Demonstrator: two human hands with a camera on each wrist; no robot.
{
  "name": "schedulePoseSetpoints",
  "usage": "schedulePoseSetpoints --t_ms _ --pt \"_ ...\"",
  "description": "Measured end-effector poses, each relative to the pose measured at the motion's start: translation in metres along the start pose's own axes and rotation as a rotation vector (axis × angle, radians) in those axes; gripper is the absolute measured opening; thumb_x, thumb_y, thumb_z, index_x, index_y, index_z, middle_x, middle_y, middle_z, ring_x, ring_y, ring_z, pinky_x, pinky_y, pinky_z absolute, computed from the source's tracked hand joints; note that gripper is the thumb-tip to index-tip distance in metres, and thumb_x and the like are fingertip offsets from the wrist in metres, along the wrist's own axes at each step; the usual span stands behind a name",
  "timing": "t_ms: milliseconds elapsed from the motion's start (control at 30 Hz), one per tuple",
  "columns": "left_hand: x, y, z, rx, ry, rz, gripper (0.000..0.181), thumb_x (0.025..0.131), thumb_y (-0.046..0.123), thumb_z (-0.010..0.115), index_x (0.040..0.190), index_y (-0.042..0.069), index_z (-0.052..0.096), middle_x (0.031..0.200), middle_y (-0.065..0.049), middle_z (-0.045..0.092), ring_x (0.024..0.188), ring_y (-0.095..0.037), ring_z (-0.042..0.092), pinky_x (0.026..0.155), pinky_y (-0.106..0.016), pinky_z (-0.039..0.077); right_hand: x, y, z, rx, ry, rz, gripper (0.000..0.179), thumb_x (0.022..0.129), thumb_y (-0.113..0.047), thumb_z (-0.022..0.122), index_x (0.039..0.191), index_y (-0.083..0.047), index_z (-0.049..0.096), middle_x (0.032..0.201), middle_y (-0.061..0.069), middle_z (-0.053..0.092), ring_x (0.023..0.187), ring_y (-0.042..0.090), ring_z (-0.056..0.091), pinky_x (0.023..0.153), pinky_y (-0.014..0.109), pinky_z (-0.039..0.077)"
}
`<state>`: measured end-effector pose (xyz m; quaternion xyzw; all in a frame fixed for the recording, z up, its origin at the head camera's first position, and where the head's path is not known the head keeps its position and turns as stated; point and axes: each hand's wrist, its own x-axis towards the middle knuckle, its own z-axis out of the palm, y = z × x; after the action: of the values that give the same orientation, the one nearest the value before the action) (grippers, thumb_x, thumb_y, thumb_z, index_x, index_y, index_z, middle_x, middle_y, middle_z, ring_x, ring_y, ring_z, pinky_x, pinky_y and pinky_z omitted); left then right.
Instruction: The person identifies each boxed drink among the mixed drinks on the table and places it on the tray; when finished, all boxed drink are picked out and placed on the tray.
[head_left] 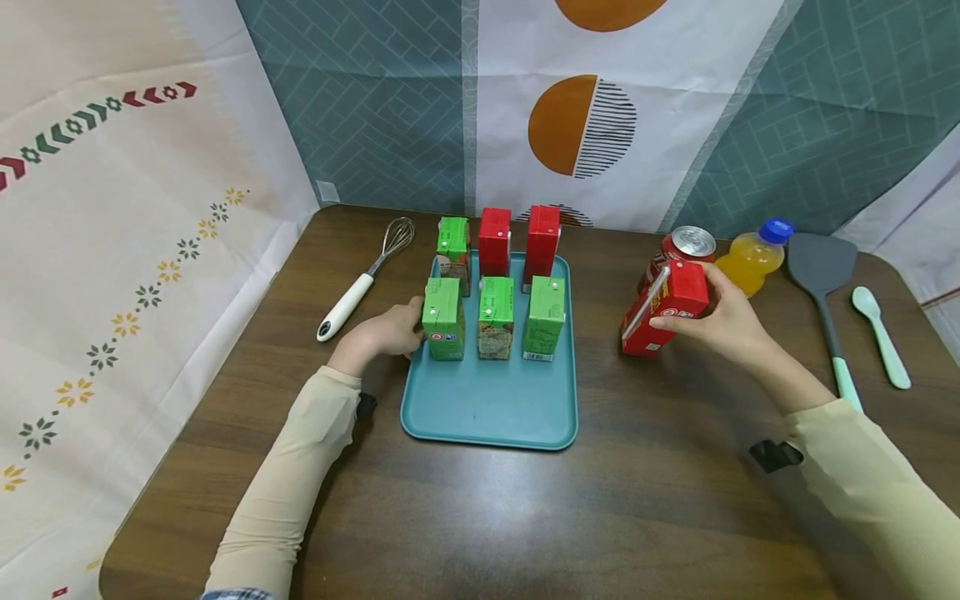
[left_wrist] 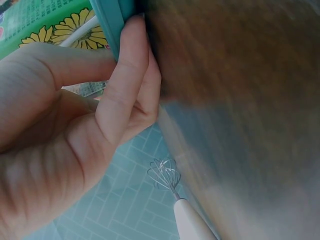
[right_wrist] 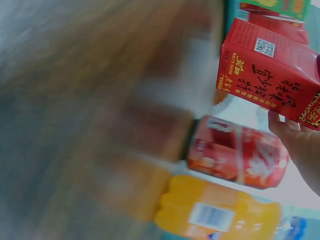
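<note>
My right hand [head_left: 723,312] grips a red drink carton [head_left: 651,310] near its top, with thumb and fingers on opposite sides. The carton is tilted above the table, right of the tray; the right wrist view shows its printed side. My left hand [head_left: 390,329] pinches the left rim of a teal tray [head_left: 487,408]; in the left wrist view the thumb lies on the inner side and curled fingers [left_wrist: 131,75] on the outer. On the tray stand two red cartons [head_left: 495,242] at the back and several green cartons [head_left: 497,321], three of them in a front row.
Behind the held carton are a red soda can [head_left: 692,242] and an orange drink bottle [head_left: 750,260] with a blue cap. Farther right lie a grey spatula [head_left: 821,258] and a mint spoon [head_left: 881,337]. A white-handled whisk [head_left: 352,302] is left of the tray.
</note>
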<state>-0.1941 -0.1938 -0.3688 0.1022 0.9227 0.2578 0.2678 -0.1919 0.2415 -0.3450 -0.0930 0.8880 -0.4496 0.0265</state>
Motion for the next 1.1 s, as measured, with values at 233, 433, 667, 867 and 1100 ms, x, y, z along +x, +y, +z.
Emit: schedulePoseSetpoints --t_ms 233,433,667,867,1100 --pt "0.001 -0.001 0.001 -0.004 0.004 0.008 0.050 0.094 0.002 0.043 0.137 -0.009 0.020 0.091 -0.023 0.059 0.064 -0.023 0.062 0.059 -0.031 0.049 -0.021 -0.027 -0.004 0.051 0.029 -0.115 0.067 0.075 -0.006 0.077 0.132 -0.014 0.042 0.115 -0.011 0.053 0.098 0.003 0.054 0.073 0.011 0.048" --pt "0.001 -0.001 0.001 -0.008 -0.001 0.005 0.052 0.094 0.003 0.043 0.138 -0.009 0.018 0.093 -0.023 0.059 0.065 -0.023 0.063 0.060 -0.031 0.049 -0.039 -0.047 0.008 0.058 0.027 -0.172 0.069 0.072 -0.004 0.079 0.131 -0.012 0.042 0.116 -0.012 0.054 0.098 0.004 0.055 0.072 0.013 0.049" --pt "0.003 -0.004 0.001 -0.001 -0.001 0.006 0.050 0.094 0.003 0.043 0.137 -0.009 0.019 0.095 -0.024 0.058 0.065 -0.022 0.063 0.060 -0.031 0.049 -0.046 -0.076 0.033 0.069 -0.010 -0.219 0.071 0.069 -0.008 0.082 0.129 -0.009 0.044 0.115 -0.002 0.056 0.097 0.010 0.055 0.072 0.017 0.051" --pt "0.001 -0.005 0.000 -0.009 -0.011 0.004 0.053 0.094 0.003 0.042 0.138 -0.011 0.016 0.096 -0.025 0.058 0.067 -0.022 0.063 0.061 -0.032 0.050 -0.040 -0.104 0.064 0.137 -0.114 -0.246 0.068 0.068 -0.016 0.084 0.125 -0.013 0.047 0.114 0.000 0.059 0.099 0.016 0.059 0.076 0.028 0.054" --pt "0.002 -0.004 0.000 -0.007 -0.003 0.028 0.055 0.094 0.003 0.043 0.139 -0.011 0.015 0.096 -0.026 0.060 0.065 -0.022 0.063 0.060 -0.031 0.049 -0.033 -0.132 0.099 0.231 -0.221 -0.268 0.068 0.067 -0.018 0.084 0.125 -0.015 0.048 0.114 -0.002 0.059 0.100 0.016 0.058 0.077 0.038 0.053"
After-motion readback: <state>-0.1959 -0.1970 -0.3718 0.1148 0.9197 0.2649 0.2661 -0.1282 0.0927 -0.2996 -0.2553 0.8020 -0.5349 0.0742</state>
